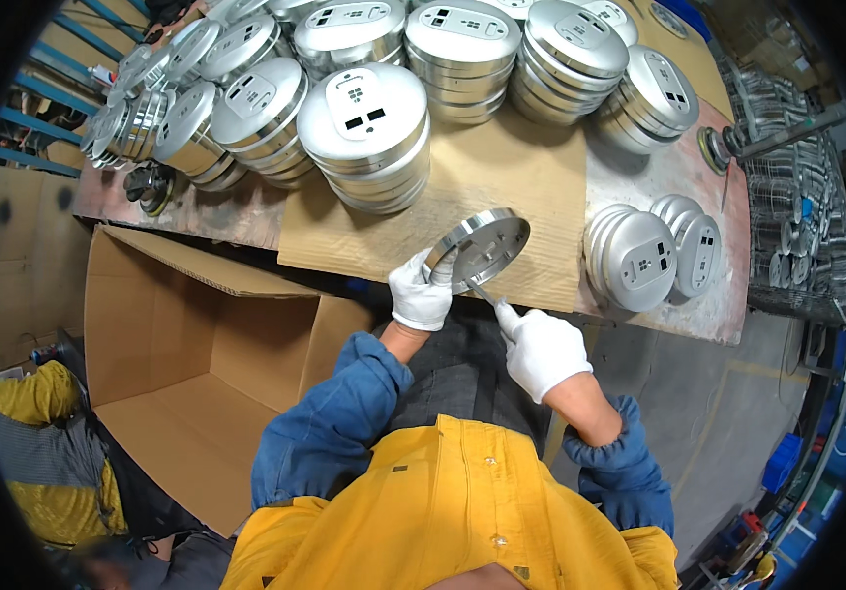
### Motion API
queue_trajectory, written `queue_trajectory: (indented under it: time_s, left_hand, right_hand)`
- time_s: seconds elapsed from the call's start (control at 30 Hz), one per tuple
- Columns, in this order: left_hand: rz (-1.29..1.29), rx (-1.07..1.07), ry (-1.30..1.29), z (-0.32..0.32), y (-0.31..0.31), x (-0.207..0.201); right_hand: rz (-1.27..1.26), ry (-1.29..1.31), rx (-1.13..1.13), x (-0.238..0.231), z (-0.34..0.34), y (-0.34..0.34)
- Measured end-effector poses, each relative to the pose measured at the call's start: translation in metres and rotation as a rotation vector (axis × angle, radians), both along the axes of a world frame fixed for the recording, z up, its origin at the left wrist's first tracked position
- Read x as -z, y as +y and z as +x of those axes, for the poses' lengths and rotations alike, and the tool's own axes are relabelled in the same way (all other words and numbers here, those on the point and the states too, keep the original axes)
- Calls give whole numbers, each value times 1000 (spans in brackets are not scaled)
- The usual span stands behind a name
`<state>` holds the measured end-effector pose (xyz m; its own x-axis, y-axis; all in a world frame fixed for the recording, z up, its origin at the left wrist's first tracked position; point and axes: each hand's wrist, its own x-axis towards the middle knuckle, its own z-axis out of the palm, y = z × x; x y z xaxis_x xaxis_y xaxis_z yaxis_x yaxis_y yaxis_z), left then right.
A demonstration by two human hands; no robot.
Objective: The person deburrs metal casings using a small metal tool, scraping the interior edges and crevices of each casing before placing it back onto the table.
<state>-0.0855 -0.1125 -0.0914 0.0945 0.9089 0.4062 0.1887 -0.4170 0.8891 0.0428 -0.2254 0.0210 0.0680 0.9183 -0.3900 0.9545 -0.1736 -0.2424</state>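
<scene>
In my white-gloved left hand (421, 293) is a round metal cover (490, 248), tilted up at the table's near edge with its hollow inner side showing. My right hand (546, 354), also gloved, is closed on a slim metal hand tool (478, 291). The tool's tip meets the lower rim of the cover or lies just in front of it; I cannot tell which. Beyond my hands stands a stack of silvery round covers (364, 123) with small rectangular cutouts. Two leaning stacks of covers (639, 264) lie to the right.
A cardboard sheet (531, 182) lies over the table (600, 182), with many more stacks at the back. An open cardboard box (162, 388) stands left of me. Another person's yellow sleeve (34, 393) shows at far left. Piled metal parts (787, 226) stand at right.
</scene>
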Motion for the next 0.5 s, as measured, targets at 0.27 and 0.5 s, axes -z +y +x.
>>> queue_trajectory:
  time_s: [0.27, 0.5]
  left_hand:
    - [-188, -99, 111, 0, 0, 8]
    - [-115, -141, -8, -2, 5, 23]
  right_hand:
    - [221, -133, 85, 62, -33, -34]
    - [178, 50, 122, 29, -6, -26]
